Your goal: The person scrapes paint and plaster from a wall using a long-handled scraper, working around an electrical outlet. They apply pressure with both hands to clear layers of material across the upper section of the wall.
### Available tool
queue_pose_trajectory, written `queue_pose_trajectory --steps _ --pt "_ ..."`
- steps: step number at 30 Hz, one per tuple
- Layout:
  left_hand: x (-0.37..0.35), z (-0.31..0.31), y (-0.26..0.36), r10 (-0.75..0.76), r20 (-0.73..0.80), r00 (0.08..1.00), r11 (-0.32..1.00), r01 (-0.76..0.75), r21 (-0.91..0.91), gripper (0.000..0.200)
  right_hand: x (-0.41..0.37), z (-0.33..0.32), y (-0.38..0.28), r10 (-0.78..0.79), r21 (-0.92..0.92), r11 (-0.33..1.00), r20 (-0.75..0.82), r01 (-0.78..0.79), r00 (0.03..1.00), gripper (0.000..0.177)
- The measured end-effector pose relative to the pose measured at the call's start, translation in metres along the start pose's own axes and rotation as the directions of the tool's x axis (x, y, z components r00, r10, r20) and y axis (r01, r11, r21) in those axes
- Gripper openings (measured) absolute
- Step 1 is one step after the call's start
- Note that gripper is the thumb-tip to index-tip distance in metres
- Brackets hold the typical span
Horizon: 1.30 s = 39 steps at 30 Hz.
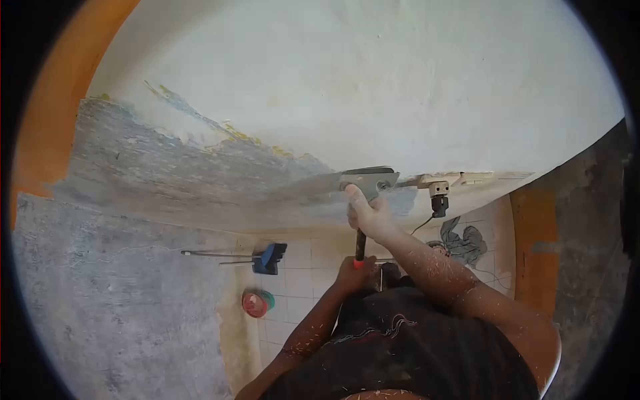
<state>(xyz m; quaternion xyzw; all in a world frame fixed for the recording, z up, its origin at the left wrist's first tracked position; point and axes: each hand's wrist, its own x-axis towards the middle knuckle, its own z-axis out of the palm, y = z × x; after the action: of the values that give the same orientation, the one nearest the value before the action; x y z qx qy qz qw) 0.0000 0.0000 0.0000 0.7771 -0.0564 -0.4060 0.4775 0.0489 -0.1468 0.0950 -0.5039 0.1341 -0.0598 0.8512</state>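
A grey flat-bladed tool (369, 181) with a black handle lies against the wall (400, 87), at the edge between white surface and bare grey plaster (180, 167). My right hand (372, 215), dusted white, is closed round the tool close to its head. Lower down, my left hand (355, 272) is wrapped round the handle near its red-orange end. Both forearms are speckled with pale flakes. Just right of the tool head, a black plug (439, 205) sits in a wall socket (438, 189).
Below on the tiled floor (298, 280) are a blue dustpan (269, 259) with long handles, a red basket (254, 304) and a crumpled grey cloth (465, 243). A black cable runs down from the plug. An orange strip (533, 257) stands at the right.
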Motion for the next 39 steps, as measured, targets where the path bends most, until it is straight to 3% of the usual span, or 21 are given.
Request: queue_pose_trajectory --steps 3,5,7,9,11,13,15,17,19,22,24,25,27,29,30,33,35,37,39 --pt "-0.006 0.000 0.009 -0.065 -0.100 0.993 0.998 0.065 -0.011 0.034 0.001 -0.002 0.008 0.050 0.165 0.985 0.023 -0.053 0.998 0.032" --pt "-0.006 0.004 0.005 -0.049 -0.145 0.988 0.997 0.057 0.047 0.038 -0.003 0.010 0.004 -0.008 -0.038 0.999 -0.098 0.004 0.995 0.031" --pt "-0.006 -0.004 0.029 0.008 -0.174 0.985 0.998 0.002 0.055 0.040 0.004 0.028 -0.029 -0.064 -0.044 0.997 -0.033 0.063 0.997 0.030" --pt "-0.007 -0.012 0.036 0.046 -0.178 0.983 0.996 -0.058 -0.062 0.040 0.001 0.034 -0.031 -0.095 -0.041 0.995 0.023 0.095 0.995 0.029" --pt "0.006 -0.014 0.013 0.025 -0.199 0.980 1.000 -0.028 -0.012 0.040 0.007 0.029 -0.015 -0.126 -0.086 0.989 -0.034 0.123 0.991 0.028" --pt "0.006 -0.001 -0.006 -0.175 -0.128 0.976 0.984 0.168 -0.065 0.039 0.002 0.019 0.007 -0.112 -0.011 0.994 0.002 0.112 0.994 0.027" --pt "0.001 0.004 -0.008 -0.147 -0.134 0.980 0.989 0.140 -0.054 0.037 0.001 0.017 0.013 0.049 -0.055 0.997 -0.100 -0.054 0.994 0.024" --pt "-0.009 -0.005 0.007 -0.119 -0.097 0.988 0.988 0.108 -0.110 0.038 0.001 0.028 -0.007 -0.015 -0.103 0.995 -0.085 0.006 0.996 0.025" --pt "-0.021 -0.014 0.022 -0.066 -0.184 0.981 0.998 0.066 -0.010 0.038 0.002 0.034 -0.012 0.009 0.041 0.999 -0.013 -0.009 1.000 0.027" --pt "-0.021 -0.016 0.014 -0.048 -0.221 0.974 0.996 0.062 0.057 0.038 0.002 0.032 0.001 0.018 0.023 1.000 -0.056 -0.017 0.998 0.030" --pt "-0.012 -0.009 -0.001 -0.083 -0.225 0.971 0.996 0.087 0.008 0.039 0.001 0.029 0.007 0.028 0.018 0.999 -0.066 -0.026 0.997 0.030" --pt "-0.012 -0.004 -0.003 -0.056 -0.213 0.975 0.994 0.035 -0.101 0.038 0.001 0.029 0.004 0.043 0.002 0.999 -0.065 -0.043 0.997 0.031" --pt "-0.008 -0.011 0.004 -0.015 -0.212 0.977 0.999 0.007 -0.040 0.038 0.003 0.039 -0.014 0.048 -0.006 0.999 -0.073 -0.048 0.996 0.031" --pt "-0.018 -0.027 0.040 0.002 -0.288 0.958 1.000 0.002 0.014 0.038 0.002 0.059 -0.046 -0.096 -0.027 0.995 0.013 0.096 0.995 0.031" --pt "-0.022 -0.037 0.050 0.102 -0.290 0.952 0.994 -0.084 0.072 0.039 0.008 0.058 -0.045 -0.104 -0.023 0.994 0.079 0.106 0.991 0.031" --pt "-0.013 -0.036 0.029 0.114 -0.300 0.947 0.989 -0.079 0.126 0.043 0.002 0.058 -0.036 -0.065 0.022 0.998 -0.010 0.066 0.998 0.031" --pt "-0.012 -0.014 0.004 0.008 -0.245 0.969 0.996 0.014 0.090 0.039 -0.001 0.043 -0.013 -0.086 -0.013 0.996 -0.033 0.086 0.996 0.030" --pt "-0.016 -0.004 0.004 -0.111 -0.195 0.975 0.993 0.099 -0.068 0.039 -0.004 0.040 -0.012 0.080 -0.022 0.996 -0.092 -0.083 0.993 0.031" --pt "-0.020 -0.023 0.016 -0.104 -0.166 0.981 0.994 0.096 -0.059 0.038 0.000 0.047 -0.017 0.058 0.012 0.998 -0.038 -0.058 0.998 0.033"
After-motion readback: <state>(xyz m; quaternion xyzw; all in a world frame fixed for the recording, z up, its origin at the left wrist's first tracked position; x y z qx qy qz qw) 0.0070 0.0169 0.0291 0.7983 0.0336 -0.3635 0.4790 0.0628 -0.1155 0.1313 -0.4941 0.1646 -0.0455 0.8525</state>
